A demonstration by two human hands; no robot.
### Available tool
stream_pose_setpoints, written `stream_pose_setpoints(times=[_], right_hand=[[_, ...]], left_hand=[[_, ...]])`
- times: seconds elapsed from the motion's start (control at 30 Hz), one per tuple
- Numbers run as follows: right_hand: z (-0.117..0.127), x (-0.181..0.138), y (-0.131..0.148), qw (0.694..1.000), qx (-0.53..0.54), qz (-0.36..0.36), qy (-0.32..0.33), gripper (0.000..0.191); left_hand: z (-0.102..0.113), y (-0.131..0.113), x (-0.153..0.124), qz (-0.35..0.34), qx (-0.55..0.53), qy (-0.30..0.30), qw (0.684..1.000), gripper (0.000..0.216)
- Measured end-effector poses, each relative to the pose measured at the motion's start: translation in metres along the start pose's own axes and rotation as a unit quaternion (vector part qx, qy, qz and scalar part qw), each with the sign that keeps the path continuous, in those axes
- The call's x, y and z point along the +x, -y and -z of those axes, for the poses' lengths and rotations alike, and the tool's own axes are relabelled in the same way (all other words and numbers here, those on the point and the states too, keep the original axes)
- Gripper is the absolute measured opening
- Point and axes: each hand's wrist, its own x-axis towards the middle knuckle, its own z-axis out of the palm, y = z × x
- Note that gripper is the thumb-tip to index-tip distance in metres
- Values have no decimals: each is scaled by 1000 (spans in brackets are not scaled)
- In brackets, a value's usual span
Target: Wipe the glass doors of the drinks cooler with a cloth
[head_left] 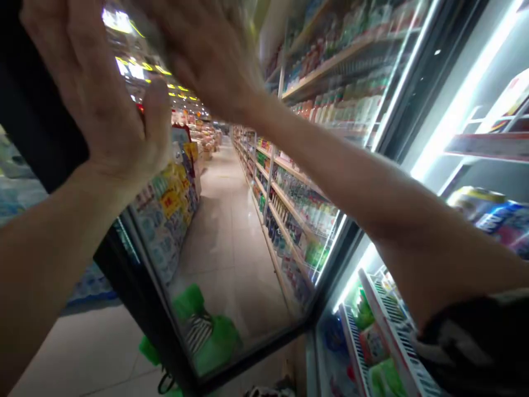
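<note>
Glass door (231, 259) stands open, left hand (99, 99) spread flat on its black frame (140, 303) — right hand (206, 55) is blurred, its grip cannot be told. A slipping palm may let the door swing onto the arm.

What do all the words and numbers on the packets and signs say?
No text here is readable.
Yellow tags on the left shelf packets: blurred.
Labels on the small bottles on the aisle shelves: too small.
Blue and yellow packet in the lit cooler: blurred.
Glowing yellow ceiling signs: blurred.
Black-framed glass cooler door: no text.
</note>
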Motion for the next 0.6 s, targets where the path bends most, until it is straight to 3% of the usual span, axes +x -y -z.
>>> stream_pose_setpoints(times=[0.07,0.1,0.17,0.23,0.33,0.4,0.43,0.53,0.6], right_hand=[[22,-40,54,991,-17,133,-5,63],[27,-60,71,981,34,193,10,62],[25,-84,79,962,160,221,15,42],[10,-82,59,966,234,111,14,43],[-7,-58,25,957,248,-153,5,49],[-1,-62,35,945,253,-209,13,49],[7,-75,52,946,255,-201,17,48],[32,-146,127,957,283,-55,30,41],[38,-190,159,949,315,15,20,38]], left_hand=[[12,-9,-8,11,-12,8,1000,74],[17,-13,-14,8,-17,3,1000,71],[24,-19,-31,-11,-38,-7,999,63],[25,-20,-50,-28,-70,-11,997,59],[19,-21,-79,-13,-98,-23,995,57],[15,-24,-96,3,-96,-20,995,58],[13,-26,-103,5,-90,-13,996,59],[13,-32,-121,5,-66,8,998,63],[14,-34,-128,5,-59,9,998,64]])
